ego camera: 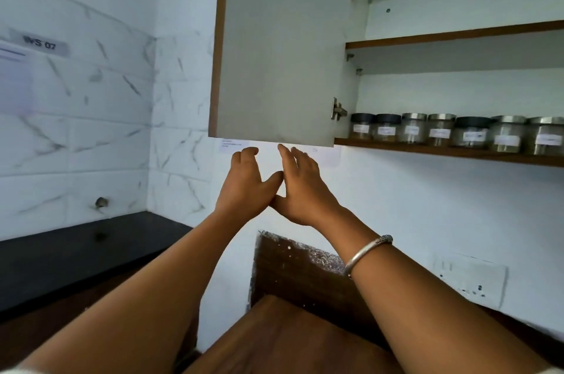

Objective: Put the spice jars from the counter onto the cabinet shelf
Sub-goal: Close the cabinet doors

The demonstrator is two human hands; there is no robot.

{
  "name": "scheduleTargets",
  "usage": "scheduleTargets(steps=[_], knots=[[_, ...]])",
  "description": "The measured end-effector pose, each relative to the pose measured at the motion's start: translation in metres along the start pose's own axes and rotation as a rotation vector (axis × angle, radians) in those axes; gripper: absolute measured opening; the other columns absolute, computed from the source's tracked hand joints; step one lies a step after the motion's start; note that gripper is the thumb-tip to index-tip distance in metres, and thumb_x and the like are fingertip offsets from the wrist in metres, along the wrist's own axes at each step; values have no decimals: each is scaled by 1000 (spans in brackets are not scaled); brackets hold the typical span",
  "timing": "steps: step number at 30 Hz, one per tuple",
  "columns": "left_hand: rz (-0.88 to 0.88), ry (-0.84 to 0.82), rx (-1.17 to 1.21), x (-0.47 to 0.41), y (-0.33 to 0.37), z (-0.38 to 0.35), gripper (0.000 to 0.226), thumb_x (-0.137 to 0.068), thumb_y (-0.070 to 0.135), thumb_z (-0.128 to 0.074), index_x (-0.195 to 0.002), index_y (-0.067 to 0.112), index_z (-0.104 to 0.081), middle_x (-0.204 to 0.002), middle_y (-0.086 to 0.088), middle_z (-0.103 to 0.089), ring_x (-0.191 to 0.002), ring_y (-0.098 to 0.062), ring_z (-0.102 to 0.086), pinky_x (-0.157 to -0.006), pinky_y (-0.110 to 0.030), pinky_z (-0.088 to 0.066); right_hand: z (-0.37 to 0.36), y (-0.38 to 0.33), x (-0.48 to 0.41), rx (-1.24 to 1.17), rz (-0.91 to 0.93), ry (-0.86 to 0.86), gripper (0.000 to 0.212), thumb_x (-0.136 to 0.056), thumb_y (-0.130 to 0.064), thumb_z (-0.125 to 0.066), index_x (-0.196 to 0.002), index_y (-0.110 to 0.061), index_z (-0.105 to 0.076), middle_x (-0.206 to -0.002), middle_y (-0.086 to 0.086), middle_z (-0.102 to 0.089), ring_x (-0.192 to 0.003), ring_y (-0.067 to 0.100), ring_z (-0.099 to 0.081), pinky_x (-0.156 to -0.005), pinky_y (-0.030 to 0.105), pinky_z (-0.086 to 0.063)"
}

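Several glass spice jars [439,131] with dark or steel lids and white labels stand in a row on the lower cabinet shelf [427,150]. The cabinet door [277,47] hangs open to the left of the shelf. Both hands are raised just under the door's bottom edge. My left hand [247,184] has loosely curled fingers and holds nothing. My right hand [300,187] has straight fingers, and its fingertips reach the door's lower edge. The two thumbs touch each other.
An upper shelf [457,36] sits above the jars. A black counter [76,254] runs along the marble-tiled wall at left. A brown wooden surface [290,337] lies below my arms. A wall socket plate [471,280] is at lower right.
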State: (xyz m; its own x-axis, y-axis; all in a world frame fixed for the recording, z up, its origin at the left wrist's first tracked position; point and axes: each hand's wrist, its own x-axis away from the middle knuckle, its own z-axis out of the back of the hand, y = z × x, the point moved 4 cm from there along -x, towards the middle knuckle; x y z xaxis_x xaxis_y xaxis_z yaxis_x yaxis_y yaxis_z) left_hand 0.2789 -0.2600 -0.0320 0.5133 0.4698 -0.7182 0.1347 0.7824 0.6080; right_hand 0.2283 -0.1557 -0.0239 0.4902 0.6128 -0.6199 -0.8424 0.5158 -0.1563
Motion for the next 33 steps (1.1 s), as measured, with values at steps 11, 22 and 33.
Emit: scheduleTargets(steps=[11,22,33], knots=[[67,182,187,3,-6,71,63,-81,27,-61,-134,14,-29,-136,-6,-46,-116,-25,-53,-87,-33,-46,7,-75,-5,16,42,67,94,-82,-39,-61,-149,-21,3,-157,11,0,-144,30,3,-111,48,-24],[33,-51,320,-9,-10,86,66,-86,0,-49,-144,19,-25,-136,4,-50,-114,-20,-56,-88,-36,-52,-12,-102,-18,-22,-30,131,92,-80,-21,-63,-144,-48,-1,-157,10,5,-144,32,-3,-104,48,-35],[-292,-57,384,-6,29,60,48,-84,4,-51,-130,17,-45,-120,0,-51,-89,-4,-52,-75,-18,-44,28,-81,7,190,17,496,85,-80,-12,-66,-145,-38,-18,-157,14,7,-137,39,-28,-89,41,-51]])
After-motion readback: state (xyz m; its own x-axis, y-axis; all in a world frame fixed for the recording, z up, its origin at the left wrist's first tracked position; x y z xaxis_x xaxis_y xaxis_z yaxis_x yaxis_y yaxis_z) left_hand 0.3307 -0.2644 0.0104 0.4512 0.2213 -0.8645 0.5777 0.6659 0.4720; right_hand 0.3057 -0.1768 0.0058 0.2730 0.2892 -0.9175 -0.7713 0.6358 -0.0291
